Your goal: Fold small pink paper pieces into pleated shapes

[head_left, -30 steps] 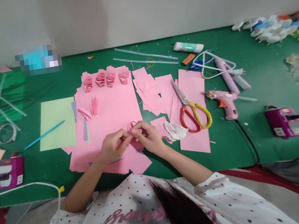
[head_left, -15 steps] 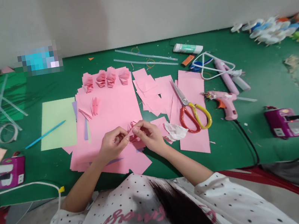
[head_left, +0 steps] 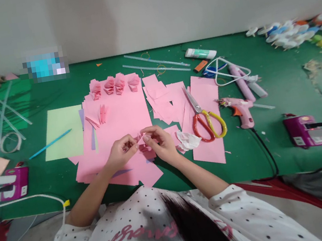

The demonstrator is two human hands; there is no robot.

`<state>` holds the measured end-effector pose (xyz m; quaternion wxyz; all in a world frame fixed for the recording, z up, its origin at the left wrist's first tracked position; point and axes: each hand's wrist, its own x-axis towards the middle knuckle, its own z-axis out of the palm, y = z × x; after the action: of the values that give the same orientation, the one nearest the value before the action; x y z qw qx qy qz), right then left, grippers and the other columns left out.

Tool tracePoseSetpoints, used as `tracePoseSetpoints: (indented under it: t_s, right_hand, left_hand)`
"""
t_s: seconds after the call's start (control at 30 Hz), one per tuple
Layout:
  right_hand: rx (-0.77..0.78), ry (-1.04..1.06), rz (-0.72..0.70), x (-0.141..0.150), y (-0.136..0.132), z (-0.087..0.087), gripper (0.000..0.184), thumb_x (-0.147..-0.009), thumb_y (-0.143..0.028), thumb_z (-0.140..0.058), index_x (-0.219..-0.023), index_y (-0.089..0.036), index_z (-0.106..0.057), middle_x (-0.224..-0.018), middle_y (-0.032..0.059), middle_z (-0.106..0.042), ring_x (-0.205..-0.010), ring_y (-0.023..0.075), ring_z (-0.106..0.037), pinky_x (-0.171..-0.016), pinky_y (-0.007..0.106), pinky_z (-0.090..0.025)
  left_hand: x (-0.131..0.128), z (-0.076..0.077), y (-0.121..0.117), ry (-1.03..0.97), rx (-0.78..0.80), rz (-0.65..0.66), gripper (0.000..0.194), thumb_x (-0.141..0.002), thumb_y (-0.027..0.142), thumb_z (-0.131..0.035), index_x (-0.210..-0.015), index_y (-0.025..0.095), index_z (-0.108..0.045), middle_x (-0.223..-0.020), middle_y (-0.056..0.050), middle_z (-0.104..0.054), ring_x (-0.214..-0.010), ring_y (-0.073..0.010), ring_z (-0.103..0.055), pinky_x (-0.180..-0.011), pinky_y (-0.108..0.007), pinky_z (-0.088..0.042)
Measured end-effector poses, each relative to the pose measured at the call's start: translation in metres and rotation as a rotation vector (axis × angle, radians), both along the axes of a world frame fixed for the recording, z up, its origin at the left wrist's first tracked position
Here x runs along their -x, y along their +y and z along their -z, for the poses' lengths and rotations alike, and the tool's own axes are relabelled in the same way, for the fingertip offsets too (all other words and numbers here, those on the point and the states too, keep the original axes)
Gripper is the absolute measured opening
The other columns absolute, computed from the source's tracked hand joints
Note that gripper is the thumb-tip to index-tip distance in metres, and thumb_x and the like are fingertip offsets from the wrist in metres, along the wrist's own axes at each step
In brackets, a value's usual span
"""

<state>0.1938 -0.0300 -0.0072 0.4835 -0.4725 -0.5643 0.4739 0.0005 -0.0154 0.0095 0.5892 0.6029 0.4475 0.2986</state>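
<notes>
Between the fingertips of both hands is a small piece of pink paper point(head_left: 141, 140), partly hidden by the fingers. My left hand point(head_left: 122, 151) pinches its left side, and my right hand point(head_left: 160, 141) grips the right side with thumb and fingers. Below them lies a stack of large pink sheets point(head_left: 123, 114). Folded pink paper pieces point(head_left: 119, 84) stand in a row along the stack's far edge. More folded strips point(head_left: 103, 114) rest nearer, to the left. Just right of my right hand is a crumpled white tissue point(head_left: 189, 139).
Scissors point(head_left: 200, 118) with red and yellow handles lie on pink paper at right, beside a pink glue gun point(head_left: 240, 110) with a black cord. Small pink squares point(head_left: 159, 96) are scattered behind. At left, a blue pencil point(head_left: 50, 144) crosses a pale green sheet point(head_left: 60, 124).
The fingers of my right hand have shifted slightly on the pink paper, lifting a little. Both hands stay close together, and the view has moved slightly.
</notes>
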Motion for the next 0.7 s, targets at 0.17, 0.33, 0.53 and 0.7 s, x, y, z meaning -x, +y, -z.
tracePoseSetpoints:
  t_s: [0.17,0.33,0.53,0.7]
  right_hand:
    - [-0.043,-0.031,-0.021,0.001,0.000,0.000,0.023,-0.098,-0.039,-0.059,-0.113,-0.023,-0.067,-0.096,0.0039,-0.072,-0.069,0.0129,-0.062,-0.064,0.029,-0.051]
    - [-0.081,-0.059,0.064,-0.001,0.002,0.000,0.021,-0.099,-0.034,-0.057,-0.113,-0.024,-0.067,-0.097,0.0037,-0.072,-0.073,0.0138,-0.063,-0.070,0.031,-0.052]
    - [-0.063,-0.173,0.126,-0.007,0.007,0.001,0.018,-0.095,-0.029,-0.058,-0.107,-0.023,-0.070,-0.091,0.0037,-0.071,-0.073,0.0162,-0.061,-0.073,0.034,-0.052]
    - [-0.132,-0.356,0.115,-0.008,0.011,0.000,0.013,-0.089,-0.021,-0.060,-0.087,-0.023,-0.072,-0.087,0.0066,-0.076,-0.091,0.0245,-0.062,-0.082,0.041,-0.051]
  left_hand:
    - [0.000,0.000,0.000,-0.037,0.038,0.020,0.029,-0.091,0.041,-0.062,-0.077,0.019,-0.049,-0.062,0.005,-0.046,-0.053,-0.0084,-0.043,-0.052,-0.022,-0.034]
    - [0.005,0.001,0.002,0.104,-0.147,-0.054,0.028,-0.095,0.043,-0.059,-0.084,0.018,-0.060,-0.071,0.000,-0.061,-0.060,-0.0115,-0.054,-0.060,-0.026,-0.044]
    - [0.014,-0.007,0.011,0.413,-0.539,-0.062,0.022,-0.094,0.037,-0.060,-0.104,0.019,-0.067,-0.084,-0.004,-0.066,-0.084,-0.0196,-0.058,-0.081,-0.034,-0.049]
    - [0.014,-0.004,0.016,0.652,-0.635,0.191,0.044,-0.083,0.044,-0.073,-0.117,0.017,-0.067,-0.112,-0.012,-0.064,-0.106,-0.0294,-0.053,-0.096,-0.045,-0.046]
